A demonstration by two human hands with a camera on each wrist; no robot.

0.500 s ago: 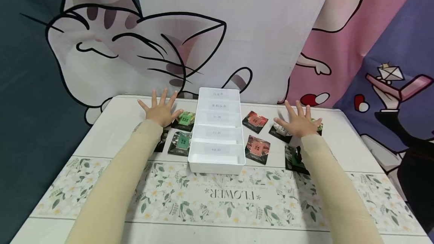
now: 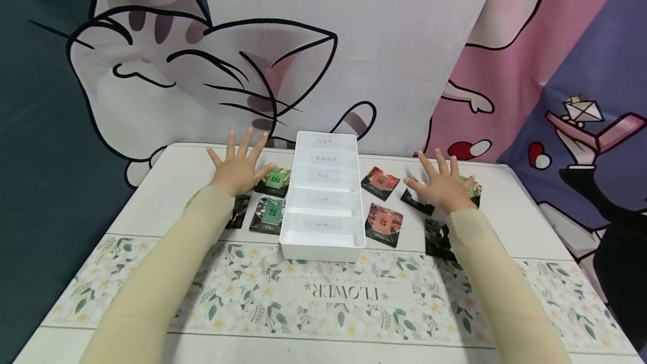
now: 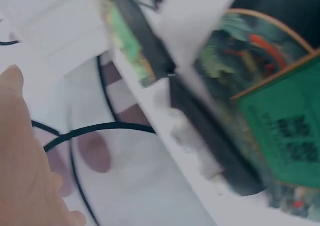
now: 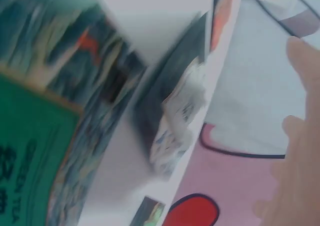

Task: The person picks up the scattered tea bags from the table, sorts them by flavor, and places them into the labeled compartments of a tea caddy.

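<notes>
In the head view my left hand point(image 2: 235, 173) is held with fingers spread at the left, above a dark sachet point(image 2: 238, 213) and beside a green-labelled tea sachet point(image 2: 276, 181). Another green-labelled sachet point(image 2: 268, 215) lies by the box. My right hand point(image 2: 445, 185), fingers also spread, hovers over a black-and-white sachet point(image 2: 417, 201), a yellow-green one point(image 2: 476, 190) and a dark green one point(image 2: 437, 238). Both hands hold nothing. Between them stands a white compartment box point(image 2: 323, 254). In the right wrist view, a green tea sachet point(image 4: 30, 151) reads "GREEN TEA".
Two red-labelled sachets point(image 2: 381, 182) lie just right of the box. Small handwritten labels mark the box's compartments. Under everything is a white table mat point(image 2: 349, 310) with a floral band. A cartoon-printed cloth point(image 2: 404, 60) hangs behind the table's far edge.
The right hand has shifted slightly to the left. My left hand has moved very little, its forearm swinging a bit outward. The box and sachets stay where they were.
</notes>
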